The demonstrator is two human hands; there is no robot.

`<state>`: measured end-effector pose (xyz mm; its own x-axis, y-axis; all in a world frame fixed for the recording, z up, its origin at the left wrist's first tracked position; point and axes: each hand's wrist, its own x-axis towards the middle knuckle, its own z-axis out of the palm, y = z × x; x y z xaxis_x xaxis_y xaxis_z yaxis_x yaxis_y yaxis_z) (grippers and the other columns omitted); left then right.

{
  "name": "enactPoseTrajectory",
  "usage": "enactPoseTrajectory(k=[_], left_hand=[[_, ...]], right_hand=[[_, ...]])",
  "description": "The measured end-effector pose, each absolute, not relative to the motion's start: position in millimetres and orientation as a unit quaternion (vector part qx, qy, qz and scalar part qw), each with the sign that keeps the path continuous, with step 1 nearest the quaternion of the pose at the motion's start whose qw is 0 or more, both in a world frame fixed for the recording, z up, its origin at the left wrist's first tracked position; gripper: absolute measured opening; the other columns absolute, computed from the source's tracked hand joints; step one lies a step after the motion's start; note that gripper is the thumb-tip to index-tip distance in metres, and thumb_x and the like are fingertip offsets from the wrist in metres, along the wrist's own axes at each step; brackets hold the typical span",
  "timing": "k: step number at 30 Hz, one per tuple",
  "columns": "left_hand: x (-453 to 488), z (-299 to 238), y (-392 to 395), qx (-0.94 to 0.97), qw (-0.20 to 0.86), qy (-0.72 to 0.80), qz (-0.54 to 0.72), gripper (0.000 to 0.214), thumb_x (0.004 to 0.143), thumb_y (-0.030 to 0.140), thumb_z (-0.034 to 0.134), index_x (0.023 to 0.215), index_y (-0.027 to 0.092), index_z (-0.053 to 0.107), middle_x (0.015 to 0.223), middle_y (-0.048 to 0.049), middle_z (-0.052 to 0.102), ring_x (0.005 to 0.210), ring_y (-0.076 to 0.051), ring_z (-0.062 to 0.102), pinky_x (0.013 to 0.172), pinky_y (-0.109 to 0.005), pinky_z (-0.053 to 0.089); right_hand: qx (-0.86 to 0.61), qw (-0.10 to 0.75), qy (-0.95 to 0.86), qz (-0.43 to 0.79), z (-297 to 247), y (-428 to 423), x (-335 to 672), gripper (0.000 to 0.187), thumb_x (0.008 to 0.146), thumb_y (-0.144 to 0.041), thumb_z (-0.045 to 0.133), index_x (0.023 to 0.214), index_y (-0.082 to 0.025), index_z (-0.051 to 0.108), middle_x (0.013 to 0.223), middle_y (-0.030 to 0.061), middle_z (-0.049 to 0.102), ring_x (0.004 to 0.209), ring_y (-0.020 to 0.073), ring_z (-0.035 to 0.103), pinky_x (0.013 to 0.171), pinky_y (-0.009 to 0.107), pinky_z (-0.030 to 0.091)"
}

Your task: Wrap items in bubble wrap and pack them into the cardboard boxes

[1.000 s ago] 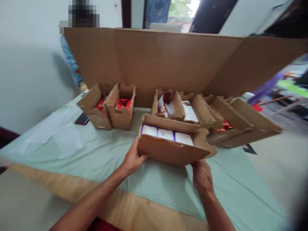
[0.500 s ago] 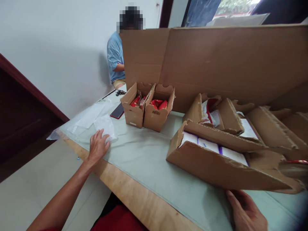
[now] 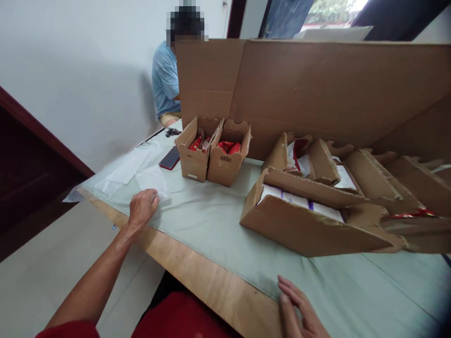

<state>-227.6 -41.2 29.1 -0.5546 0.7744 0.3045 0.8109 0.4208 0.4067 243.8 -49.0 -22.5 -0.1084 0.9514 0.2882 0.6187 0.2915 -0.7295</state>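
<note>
My left hand (image 3: 143, 207) rests on the table's front left part, its fingers curled and thumb drawn in at the near edge of a clear plastic bag (image 3: 150, 178). The fingertips are partly hidden, but they seem to pinch the plastic. My right hand (image 3: 301, 310) is over the table's front edge, fingers loosely apart with nothing in them. Beyond it lies a long open cardboard box (image 3: 303, 230) holding white packs with purple bands (image 3: 298, 199).
Two small cardboard bins (image 3: 193, 164) hold red packets, with a dark phone (image 3: 169, 158) beside them. More cardboard bins (image 3: 373, 173) line the right. A tall cardboard panel (image 3: 299, 89) stands behind; a person in a blue shirt (image 3: 165, 77) sits past it.
My right hand has moved left and away from the long box, towards the table's front edge. The fingers of my left hand have curled in at the plastic bag. The view has shifted slightly.
</note>
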Motion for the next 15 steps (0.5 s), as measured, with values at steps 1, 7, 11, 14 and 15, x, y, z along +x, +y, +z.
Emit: enactPoseTrajectory(k=[1, 7, 11, 14, 15], left_hand=[[-221.2, 36.8, -43.0, -0.470, 0.031, -0.839, -0.272, 0.021, 0.085, 0.027, 0.051, 0.090, 0.019, 0.070, 0.097, -0.0144, 0.078, 0.092, -0.032, 0.074, 0.085, -0.042, 0.054], [-143.0, 82.8, -62.7, -0.495, -0.110, -0.757, -0.413, 0.031, 0.091, 0.045, 0.057, 0.107, 0.020, 0.067, 0.080, -0.0013, 0.072, 0.073, -0.018, 0.072, 0.066, -0.026, 0.054], [-93.0, 100.6, -69.4, -0.457, -0.281, -0.663, -0.522, 0.035, 0.086, 0.039, 0.066, 0.113, 0.018, 0.065, 0.072, 0.0025, 0.068, 0.067, -0.016, 0.070, 0.065, -0.025, 0.054], [-80.5, 111.8, -72.3, -0.454, -0.367, -0.622, -0.522, 0.032, 0.082, 0.035, 0.071, 0.108, 0.017, 0.068, 0.069, 0.0025, 0.068, 0.064, -0.014, 0.068, 0.063, -0.024, 0.053], [-80.3, 115.8, -72.8, -0.456, -0.399, -0.608, -0.513, 0.030, 0.081, 0.034, 0.073, 0.105, 0.017, 0.069, 0.068, 0.0019, 0.069, 0.063, -0.014, 0.068, 0.062, -0.023, 0.053]], right_hand=[[-0.528, 0.380, -0.727, 0.218, -21.4, -49.9, 233.1, 0.025, 0.096, -0.037, 0.058, 0.104, -0.022, 0.076, 0.116, 0.0100, 0.078, 0.107, 0.0292, 0.075, 0.099, 0.044, 0.060], [-0.399, 0.346, -0.791, 0.308, 4.6, -51.5, 167.4, 0.053, 0.094, -0.037, 0.066, 0.145, -0.026, 0.055, 0.141, 0.0129, 0.065, 0.123, 0.0292, 0.067, 0.095, 0.042, 0.062], [-0.335, 0.355, -0.781, 0.389, 23.7, -54.0, 141.2, 0.091, 0.088, -0.043, 0.074, 0.163, -0.031, 0.023, 0.159, 0.0150, 0.046, 0.137, 0.0320, 0.055, 0.099, 0.045, 0.058], [-0.396, 0.415, -0.739, 0.354, 28.6, -47.6, 142.9, 0.088, 0.088, -0.041, 0.074, 0.161, -0.033, 0.025, 0.160, 0.0152, 0.042, 0.132, 0.0324, 0.057, 0.093, 0.046, 0.058], [-0.423, 0.431, -0.719, 0.344, 28.2, -43.7, 146.1, 0.087, 0.088, -0.041, 0.074, 0.160, -0.033, 0.027, 0.160, 0.0156, 0.041, 0.131, 0.0325, 0.058, 0.092, 0.047, 0.057]])
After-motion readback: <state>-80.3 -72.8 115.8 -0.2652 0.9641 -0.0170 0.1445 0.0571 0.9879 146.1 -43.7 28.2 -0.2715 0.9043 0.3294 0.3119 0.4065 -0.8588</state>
